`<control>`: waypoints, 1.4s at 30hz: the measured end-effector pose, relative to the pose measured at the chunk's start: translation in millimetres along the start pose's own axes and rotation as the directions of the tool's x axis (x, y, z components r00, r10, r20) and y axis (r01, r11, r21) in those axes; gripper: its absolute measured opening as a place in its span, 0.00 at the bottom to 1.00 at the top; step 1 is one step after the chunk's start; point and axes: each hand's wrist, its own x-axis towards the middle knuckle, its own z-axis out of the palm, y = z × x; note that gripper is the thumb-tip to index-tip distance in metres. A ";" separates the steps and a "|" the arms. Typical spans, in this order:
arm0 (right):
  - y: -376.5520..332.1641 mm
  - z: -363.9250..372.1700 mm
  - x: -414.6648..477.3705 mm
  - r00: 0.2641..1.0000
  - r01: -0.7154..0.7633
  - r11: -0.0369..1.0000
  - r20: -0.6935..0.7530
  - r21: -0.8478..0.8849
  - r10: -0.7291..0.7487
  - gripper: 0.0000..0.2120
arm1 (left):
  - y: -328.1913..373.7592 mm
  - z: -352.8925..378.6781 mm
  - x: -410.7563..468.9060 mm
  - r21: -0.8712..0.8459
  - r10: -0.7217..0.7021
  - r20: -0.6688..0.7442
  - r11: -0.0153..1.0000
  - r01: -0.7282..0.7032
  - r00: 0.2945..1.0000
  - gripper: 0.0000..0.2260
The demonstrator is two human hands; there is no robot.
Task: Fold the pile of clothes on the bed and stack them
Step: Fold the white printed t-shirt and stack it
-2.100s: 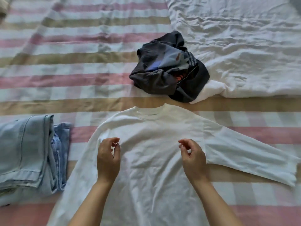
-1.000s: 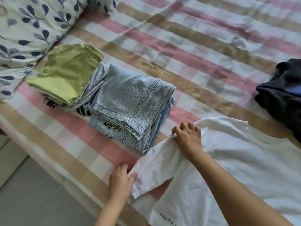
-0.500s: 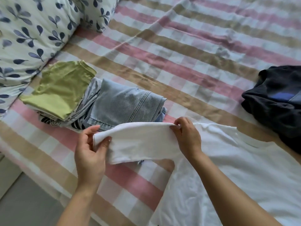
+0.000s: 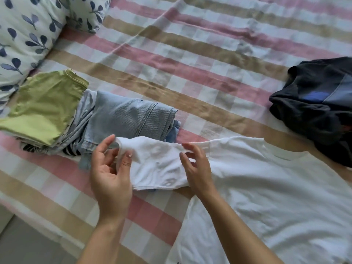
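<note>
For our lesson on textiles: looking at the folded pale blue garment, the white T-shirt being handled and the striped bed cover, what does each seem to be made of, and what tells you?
Folded pale blue garment: denim, likely cotton; diagonal twill lines, thick stitched seam.
White T-shirt: soft matte knit, probably cotton jersey; ribbed collar, limp drape.
Striped bed cover: thin matte woven cloth; sharp creases. Fibre unclear.

Bedsheet (image 4: 200, 60): checked weave in bands of pink, tan and pale grey-white. Pillow (image 4: 24, 31): off-white ground, navy leaf-sprig print. Tee (image 4: 266, 187): plain white, a trace of small dark lettering at the lower hem. Jeans (image 4: 125, 119): light blue denim, paler stitching along the seam. Top (image 4: 42, 105): yellow-green, solid. Garment (image 4: 70, 149) beneath the top and jeans: black-and-white stripes at its exposed edge. Heap (image 4: 320, 105): black, with a blue patch and a grey-blue panel. Floor (image 4: 22, 242): grey.
</note>
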 end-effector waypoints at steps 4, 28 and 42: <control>-30.4 -29.5 -40.5 0.990 -0.131 0.848 0.117 0.513 0.082 0.20 | 23.8 47.2 -34.3 -0.065 0.012 0.190 0.998 0.001 0.982 0.17; 129.2 -226.2 -86.4 0.686 -0.347 0.937 -0.691 -0.038 0.226 0.20 | -49.7 187.2 -107.4 0.452 0.096 0.507 0.817 -0.359 0.857 0.16; 140.1 -225.9 -83.6 0.709 -0.287 0.949 -0.694 -0.128 0.121 0.14 | -75.6 184.7 -30.3 0.469 -0.213 0.701 0.857 -0.215 0.680 0.14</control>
